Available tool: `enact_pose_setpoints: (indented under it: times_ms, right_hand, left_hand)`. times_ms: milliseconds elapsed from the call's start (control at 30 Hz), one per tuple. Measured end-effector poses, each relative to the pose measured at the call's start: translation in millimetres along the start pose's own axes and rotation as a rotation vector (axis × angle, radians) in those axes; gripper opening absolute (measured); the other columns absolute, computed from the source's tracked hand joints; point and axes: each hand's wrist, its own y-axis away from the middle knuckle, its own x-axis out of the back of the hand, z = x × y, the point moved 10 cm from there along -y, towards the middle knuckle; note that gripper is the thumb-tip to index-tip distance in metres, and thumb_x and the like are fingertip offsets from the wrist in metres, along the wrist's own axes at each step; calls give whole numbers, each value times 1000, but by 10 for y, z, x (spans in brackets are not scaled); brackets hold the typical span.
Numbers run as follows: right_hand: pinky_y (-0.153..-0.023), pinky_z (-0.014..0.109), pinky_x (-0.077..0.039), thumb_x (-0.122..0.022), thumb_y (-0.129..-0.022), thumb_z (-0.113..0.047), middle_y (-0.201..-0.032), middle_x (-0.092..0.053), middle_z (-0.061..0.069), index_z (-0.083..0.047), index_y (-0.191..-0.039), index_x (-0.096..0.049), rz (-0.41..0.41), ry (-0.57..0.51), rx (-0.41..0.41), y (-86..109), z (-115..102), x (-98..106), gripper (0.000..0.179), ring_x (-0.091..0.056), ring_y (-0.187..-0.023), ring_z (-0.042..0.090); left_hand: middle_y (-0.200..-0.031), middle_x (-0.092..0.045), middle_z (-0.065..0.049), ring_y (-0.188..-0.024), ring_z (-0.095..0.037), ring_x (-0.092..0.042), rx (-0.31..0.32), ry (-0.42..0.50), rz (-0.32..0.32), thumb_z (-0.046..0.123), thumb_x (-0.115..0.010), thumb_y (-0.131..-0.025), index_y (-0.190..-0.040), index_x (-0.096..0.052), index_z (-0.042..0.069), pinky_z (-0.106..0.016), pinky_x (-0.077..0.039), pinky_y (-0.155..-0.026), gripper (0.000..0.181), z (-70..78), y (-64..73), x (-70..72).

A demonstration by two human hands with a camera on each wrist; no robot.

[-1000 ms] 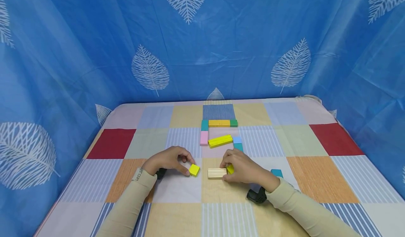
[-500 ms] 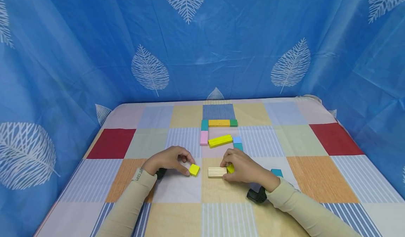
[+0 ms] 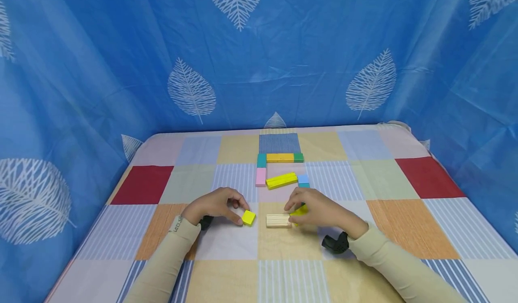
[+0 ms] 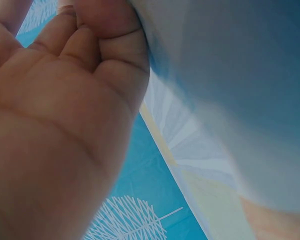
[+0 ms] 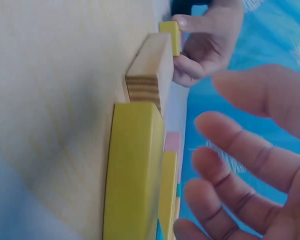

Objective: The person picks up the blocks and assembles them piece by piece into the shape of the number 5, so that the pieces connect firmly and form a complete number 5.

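Note:
My left hand pinches a small yellow block between thumb and finger on the cloth; the right wrist view shows that same grip from the side. A plain striped wooden block lies to its right, with a gap between them. Beyond its right end is another yellow block, partly covered in the head view by my right hand. In the right wrist view the right hand's fingers are spread and stand apart from both blocks. The left wrist view shows mostly the palm.
Farther back lie teal, pink, orange and green blocks in a bent row. A slanted yellow block and a light blue block lie nearer. A patchwork cloth covers the table; blue curtains surround it.
My right hand has let go of the wooden block's right end and shifted slightly right, lifting a little. A teal block by the right wrist is now hidden. The left hand has stayed put.

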Motion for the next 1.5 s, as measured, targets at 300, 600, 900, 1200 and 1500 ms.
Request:
enact_pose_setpoints:
  times_ms: [300, 600, 900, 1200, 1500]
  right_hand:
    - [-82, 32, -53, -73, -103, -5, -105, -73, 5, -3, -112, -79, 16, -156, 70, 169, 155, 265, 12, -59, -87, 16]
    - [-82, 28, -57, -68, -105, -3, -110, -74, 19, 4, -119, -75, -88, -309, -34, 362, 479, 468, 17, -64, -89, 17]
    - [-86, 29, -56, -68, -106, -9, -112, -71, 18, 7, -124, -72, -147, -419, -185, 552, 873, 602, 24, -63, -95, 22]
    - [-83, 27, -55, -67, -98, 4, -104, -70, 20, 10, -121, -70, -265, -482, -93, 711, 1028, 631, 25, -64, -89, 22]
    - [-76, 25, -53, -64, -84, 14, -103, -69, 22, 7, -118, -75, -350, -468, -56, 834, 1038, 587, 36, -59, -86, 26]
  left_hand:
    - [-91, -67, 7, -90, -14, -54, 3, 4, 9, 11, -95, -83, -106, -83, 10, -26, -47, -80, 26, -24, 10, 1]
    - [-91, -66, 7, -89, -15, -54, 3, -2, 9, 12, -95, -83, -106, -83, 10, -26, -46, -79, 26, -23, 13, 7]
    - [-92, -67, 7, -91, -15, -54, 8, 5, 8, 11, -95, -83, -107, -83, 9, -26, -47, -80, 27, -27, 12, 10]
    - [-91, -66, 7, -90, -15, -54, 1, 3, 8, 11, -95, -83, -107, -83, 9, -26, -47, -79, 27, -20, 12, 8]
    - [-92, -67, 6, -91, -15, -55, 11, -1, 8, 11, -95, -83, -107, -83, 10, -27, -47, -81, 27, -27, -2, 2]
